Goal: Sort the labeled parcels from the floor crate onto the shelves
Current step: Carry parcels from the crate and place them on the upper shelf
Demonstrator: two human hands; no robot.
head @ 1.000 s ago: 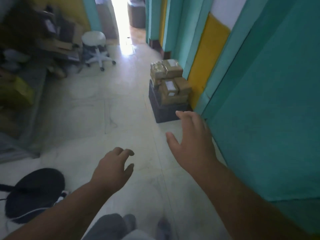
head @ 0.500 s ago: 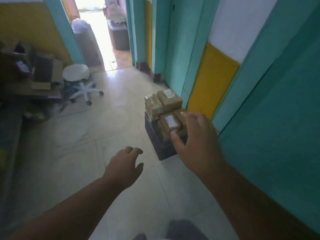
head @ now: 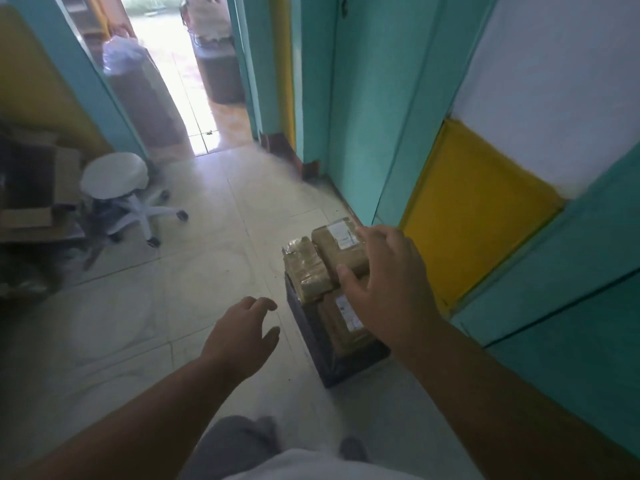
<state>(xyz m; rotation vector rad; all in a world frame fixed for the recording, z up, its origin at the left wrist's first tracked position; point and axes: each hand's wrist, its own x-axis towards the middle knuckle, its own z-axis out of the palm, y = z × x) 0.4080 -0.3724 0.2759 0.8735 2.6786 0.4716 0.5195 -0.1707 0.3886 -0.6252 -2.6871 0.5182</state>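
- Right hand (head: 391, 285): grip wide, holding nothing, over the top labeled parcel (head: 337, 249). Settle your fingers round its edges before lifting.
- Left hand (head: 242, 336): loosely spread, empty, beside the floor crate (head: 311, 337); bring it in as support.
- Parcels: stacked in the crate against the teal wall (head: 571, 306).
- Floor (head: 173, 289): pale tile; white stool (head: 116, 176) well apart.

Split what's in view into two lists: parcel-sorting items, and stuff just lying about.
Job items:
dark floor crate
brown labeled parcels
right hand, open over them
left hand, open

Lying about:
white wheeled stool
cardboard boxes
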